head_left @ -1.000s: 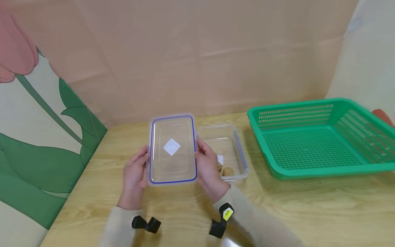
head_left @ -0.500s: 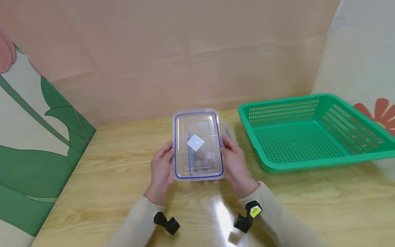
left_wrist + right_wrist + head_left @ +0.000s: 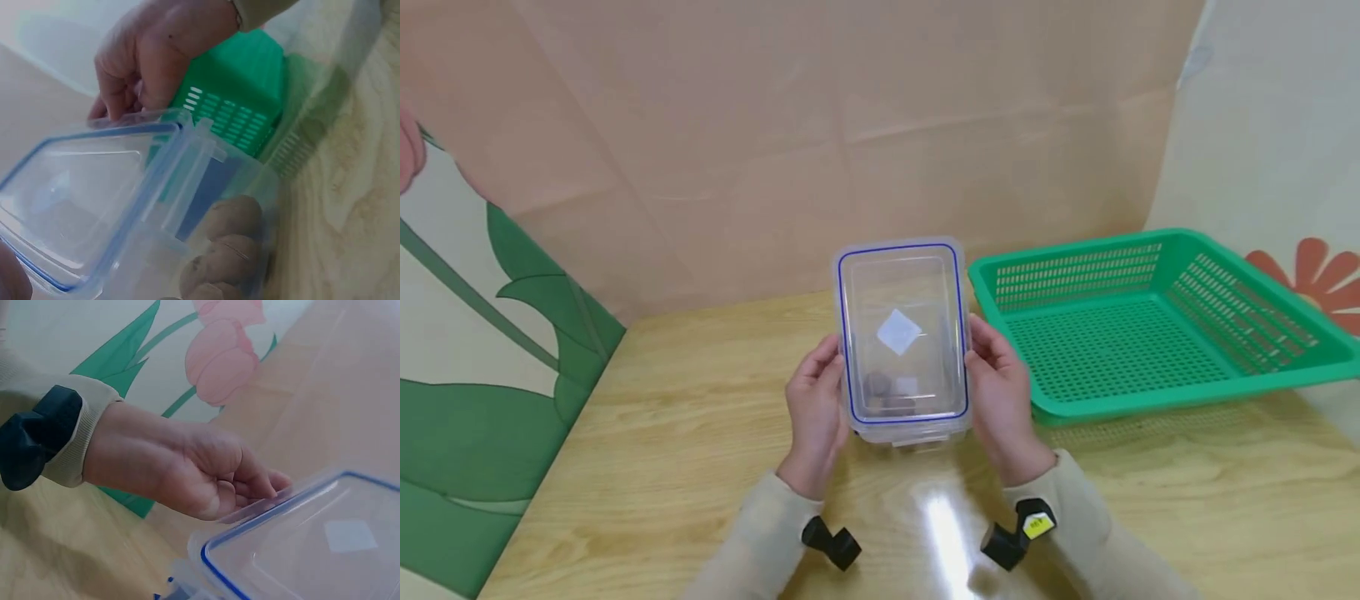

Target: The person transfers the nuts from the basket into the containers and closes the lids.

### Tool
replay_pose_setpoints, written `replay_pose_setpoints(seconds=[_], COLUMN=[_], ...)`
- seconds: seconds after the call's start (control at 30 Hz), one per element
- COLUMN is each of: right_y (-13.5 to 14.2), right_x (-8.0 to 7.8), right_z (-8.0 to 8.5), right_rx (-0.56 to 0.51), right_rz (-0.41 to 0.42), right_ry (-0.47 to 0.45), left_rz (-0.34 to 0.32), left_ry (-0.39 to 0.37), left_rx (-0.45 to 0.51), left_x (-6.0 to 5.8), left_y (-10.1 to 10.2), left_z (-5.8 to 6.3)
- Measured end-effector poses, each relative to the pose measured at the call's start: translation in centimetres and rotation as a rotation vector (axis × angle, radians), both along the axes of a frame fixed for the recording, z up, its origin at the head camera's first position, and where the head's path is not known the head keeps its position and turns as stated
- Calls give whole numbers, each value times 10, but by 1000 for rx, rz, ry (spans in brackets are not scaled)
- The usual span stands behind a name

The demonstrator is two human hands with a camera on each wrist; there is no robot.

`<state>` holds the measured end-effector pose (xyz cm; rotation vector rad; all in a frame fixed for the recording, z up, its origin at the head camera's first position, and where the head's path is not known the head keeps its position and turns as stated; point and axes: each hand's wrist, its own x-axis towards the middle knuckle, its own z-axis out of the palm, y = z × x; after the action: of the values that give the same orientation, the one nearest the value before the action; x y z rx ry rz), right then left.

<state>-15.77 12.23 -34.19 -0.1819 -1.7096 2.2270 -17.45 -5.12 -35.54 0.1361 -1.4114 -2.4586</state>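
Note:
A clear plastic lid point(image 3: 925, 287) with a blue seal and a white diamond label is held over a clear food container point(image 3: 917, 435). My left hand point(image 3: 817, 408) pinches its left edge between thumb and fingers. On the opposite edge, my right hand point(image 3: 1004, 400) grips it likewise. The left wrist view shows the lid slanting up from the container's rim, with several walnuts point(image 3: 232, 257) inside the container. Whether lid and rim touch is hard to tell. From above, the lid covers most of the container.
A large green plastic basket point(image 3: 1120, 350) stands to the right, close beside my right hand. Everything rests on a wooden table point(image 3: 685, 467). Behind it hangs a brownish-pink backdrop point(image 3: 715, 150), with a flower-patterned wall covering point(image 3: 445, 442) at the left.
Both hands have carried the lid rightward from beside the container to over it. The walnuts, seen uncovered before, now show only dimly through the lid in the head view.

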Motion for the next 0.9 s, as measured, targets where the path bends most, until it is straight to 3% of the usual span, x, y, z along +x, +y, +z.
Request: replay_pose_setpoints(seconds=[0.2, 0.4, 0.7, 0.9], right_y=[-1, -1, -3, -1], right_x=[0, -3, -5, -4], right_z=[7, 8, 9, 9], right_rx=[-26, -143, -185, -330], right_rz=[-119, -121, -126, -13], right_ry=[236, 443, 472, 476], left_rz=[7, 21, 141, 176], left_ry=[182, 246, 288, 291], left_rx=[5, -21, -51, -70], left_x=[2, 3, 0, -2], left_y=[2, 2, 2, 1], left_z=[13, 19, 19, 17])
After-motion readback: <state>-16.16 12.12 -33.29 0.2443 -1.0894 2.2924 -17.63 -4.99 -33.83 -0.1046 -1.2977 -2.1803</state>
